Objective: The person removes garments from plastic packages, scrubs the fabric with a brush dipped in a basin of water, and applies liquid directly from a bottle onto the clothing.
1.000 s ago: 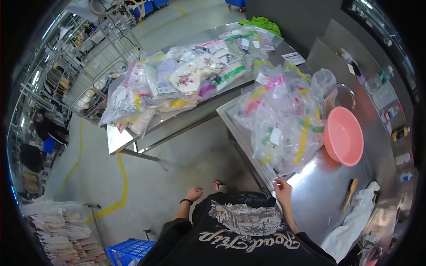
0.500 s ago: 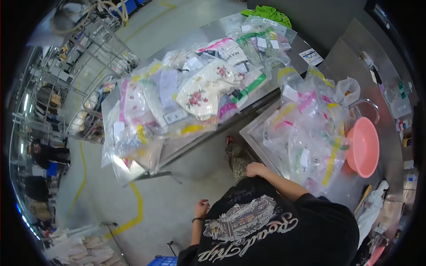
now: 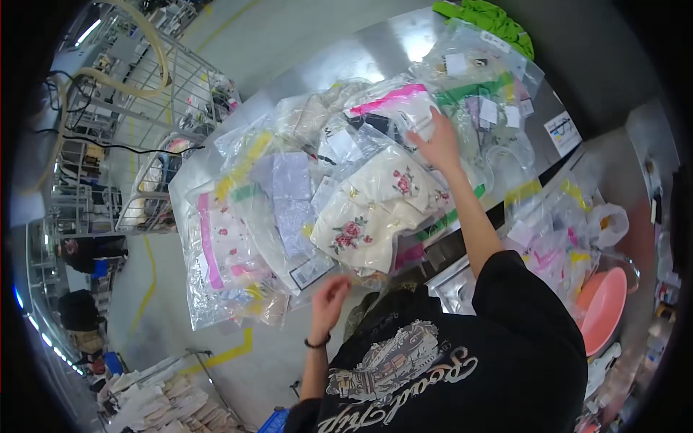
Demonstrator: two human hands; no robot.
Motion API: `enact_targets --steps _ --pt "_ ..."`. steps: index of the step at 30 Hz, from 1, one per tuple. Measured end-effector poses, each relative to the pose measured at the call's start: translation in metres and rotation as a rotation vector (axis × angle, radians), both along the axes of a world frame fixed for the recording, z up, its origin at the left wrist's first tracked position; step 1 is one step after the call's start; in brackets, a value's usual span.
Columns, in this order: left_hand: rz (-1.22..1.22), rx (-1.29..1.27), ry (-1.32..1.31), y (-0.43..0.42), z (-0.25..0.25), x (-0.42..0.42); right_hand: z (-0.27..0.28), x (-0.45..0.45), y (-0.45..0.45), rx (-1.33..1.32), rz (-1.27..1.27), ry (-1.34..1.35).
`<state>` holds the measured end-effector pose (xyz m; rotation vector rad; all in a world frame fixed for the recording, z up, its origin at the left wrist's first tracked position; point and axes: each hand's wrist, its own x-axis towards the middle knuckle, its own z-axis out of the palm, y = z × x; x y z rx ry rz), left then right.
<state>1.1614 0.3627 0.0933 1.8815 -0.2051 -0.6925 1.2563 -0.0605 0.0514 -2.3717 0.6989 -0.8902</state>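
Observation:
My right hand (image 3: 439, 144) reaches over the heap, its fingers spread on a clear plastic bag with a pink strip (image 3: 390, 99) and dark lettering partly covered. Just in front of it lies a white garment with red embroidered flowers (image 3: 364, 227). My left hand (image 3: 330, 294), with a dark band at the wrist, hangs at the near edge of the heap, fingers loosely bent and apart, nothing seen in them. Beside it is a bag with a barcode label (image 3: 312, 273). Further left are a folded lilac garment (image 3: 291, 184) and a pink-edged bag (image 3: 209, 242).
Bagged garments cover much of the metal table (image 3: 346, 54). A green cloth (image 3: 491, 25) lies at its far corner, near a printed card (image 3: 561, 133). On the right, more plastic bags (image 3: 556, 238) lie beside a pink basin (image 3: 603, 310). Wire racks (image 3: 137, 123) stand left.
My body has moved closer to the table. My right hand has gone from my side onto the bags, and my left hand has risen to the table's near edge.

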Motion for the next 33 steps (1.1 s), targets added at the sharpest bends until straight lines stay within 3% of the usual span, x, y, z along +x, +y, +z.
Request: enact_targets --steps 2,3,4,6,8,9,11,12,17,19,22,24,27,29,30,32,33 --pt "-0.022 0.014 -0.172 -0.052 0.024 0.052 0.005 0.033 0.013 0.252 0.078 0.486" --pt "-0.033 0.040 -0.274 -0.075 0.028 0.076 0.011 0.040 0.018 0.334 0.327 0.600" --pt "-0.047 0.063 -0.376 -0.094 0.028 0.098 0.002 0.037 0.037 0.291 0.378 0.549" --pt "0.041 0.054 -0.187 -0.116 0.016 0.139 -0.017 0.031 0.076 0.202 0.477 0.446" --pt "0.087 -0.017 -0.092 -0.132 0.003 0.160 0.010 0.002 0.106 0.136 0.654 0.566" --pt "0.101 -0.032 -0.039 -0.142 0.003 0.167 -0.018 -0.015 0.126 0.093 0.727 0.199" --pt "0.149 -0.056 0.064 -0.156 0.005 0.178 -0.035 -0.039 0.160 0.127 0.888 0.279" --pt "0.178 -0.065 0.117 -0.159 0.004 0.181 -0.035 -0.050 0.170 0.064 0.842 0.192" --pt "0.025 -0.020 -0.215 -0.128 -0.079 0.194 0.024 -0.050 0.146 0.286 1.134 0.618" --pt "0.110 -0.116 0.120 -0.124 -0.047 0.200 0.068 -0.031 0.103 0.778 1.114 0.411" --pt "0.239 -0.269 0.143 -0.099 -0.018 0.195 0.064 -0.002 0.063 1.526 0.682 0.002" --pt "0.314 -0.360 0.215 -0.068 0.024 0.194 0.036 0.022 0.039 1.426 0.472 -0.114" --pt "0.467 -0.332 -0.036 -0.029 0.078 0.196 -0.005 0.049 0.054 0.745 0.365 0.294" --pt "0.393 -0.121 -0.391 0.039 0.086 0.229 -0.029 0.062 0.080 0.642 0.340 0.377" --pt "0.509 -0.328 -0.323 0.052 0.102 0.236 -0.039 0.069 0.093 0.532 0.307 0.450" --pt "0.711 -0.431 -0.371 0.047 0.123 0.246 -0.066 0.076 0.108 0.397 0.295 0.474" --pt "0.710 -0.209 -0.342 0.082 0.118 0.258 -0.083 0.080 0.110 0.368 0.314 0.424"
